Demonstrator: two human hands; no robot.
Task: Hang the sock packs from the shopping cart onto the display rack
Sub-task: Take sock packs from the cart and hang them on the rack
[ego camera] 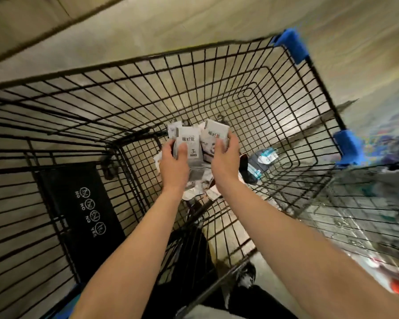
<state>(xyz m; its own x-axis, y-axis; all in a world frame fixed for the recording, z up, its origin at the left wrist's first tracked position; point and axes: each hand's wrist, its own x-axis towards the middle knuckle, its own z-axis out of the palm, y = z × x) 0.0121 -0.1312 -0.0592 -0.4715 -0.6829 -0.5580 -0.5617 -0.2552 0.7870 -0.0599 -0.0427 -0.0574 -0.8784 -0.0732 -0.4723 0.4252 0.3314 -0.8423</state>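
Both my arms reach down into a black wire shopping cart (pixel 217 72). My left hand (pixel 174 164) grips a grey-and-white sock pack (pixel 190 143) with a "3" on its card, thumb across the front. My right hand (pixel 225 157) grips a second white sock pack (pixel 215 133) just to the right, tilted. More white packs (pixel 196 187) lie in a heap on the cart floor under my hands. A dark sock pack with a blue-and-white label (pixel 260 162) lies to the right of the heap. The display rack is blurred at the right edge.
The cart's folded child-seat flap (pixel 78 215) with warning icons stands at the left. Blue plastic corner guards (pixel 293 46) mark the cart's far and right corners. Beige floor (pixel 194 24) surrounds the cart. Blurred colourful merchandise (pixel 392 139) sits at the right.
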